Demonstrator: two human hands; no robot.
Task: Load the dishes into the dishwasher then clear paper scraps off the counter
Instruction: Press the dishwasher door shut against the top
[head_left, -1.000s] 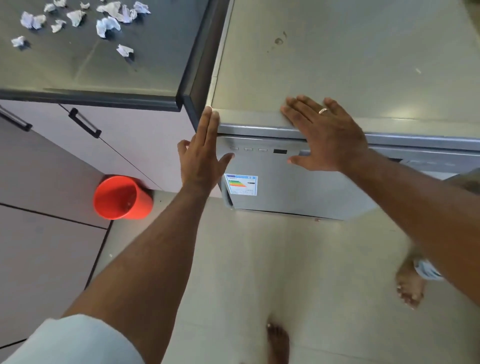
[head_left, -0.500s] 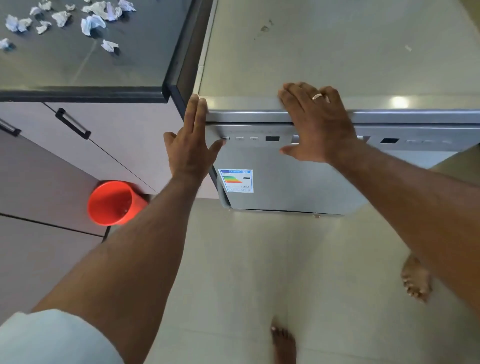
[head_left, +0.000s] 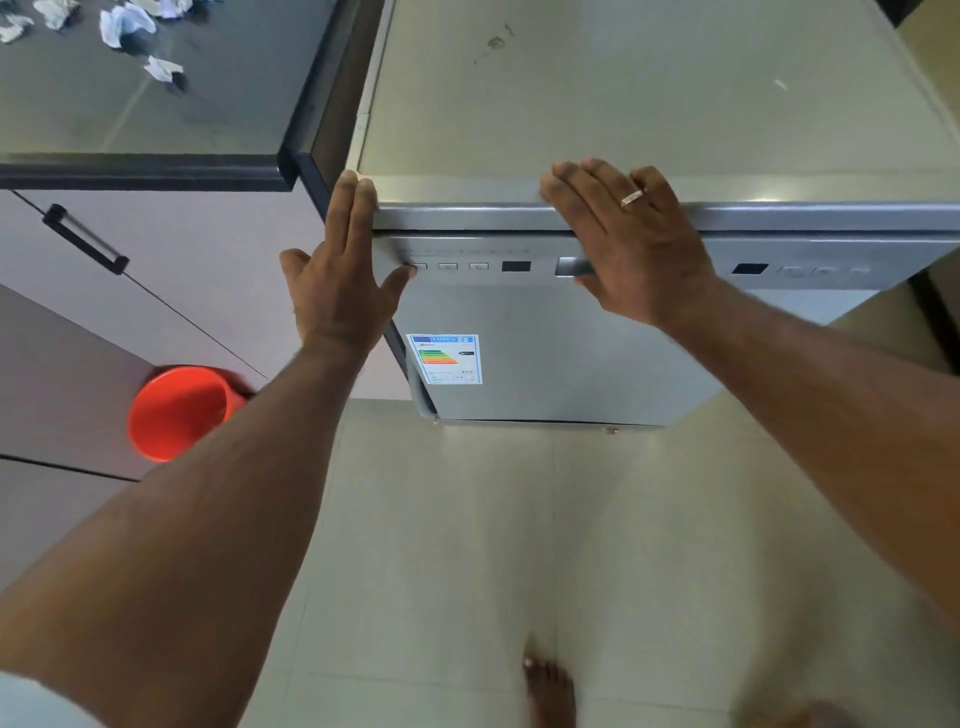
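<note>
A grey freestanding dishwasher (head_left: 545, 358) stands in front of me with its door closed. My left hand (head_left: 340, 280) lies flat against its upper left corner, fingers straight and together, thumb near the buttons. My right hand (head_left: 631, 244), wearing a ring, rests open over the door's top edge, above the handle recess. Neither hand holds anything. Several crumpled white paper scraps (head_left: 122, 26) lie on the dark counter (head_left: 208, 93) at the top left. No dishes are visible.
An orange bin (head_left: 176, 413) stands on the floor by the pale cabinets (head_left: 171, 270) at left. A black cabinet handle (head_left: 83, 239) sticks out under the counter. My bare feet are on the light tiled floor (head_left: 467, 545) below.
Both hands stay on the dishwasher's top front edge, with the right hand settling lower over the door's edge. The view has shifted slightly; the door remains closed.
</note>
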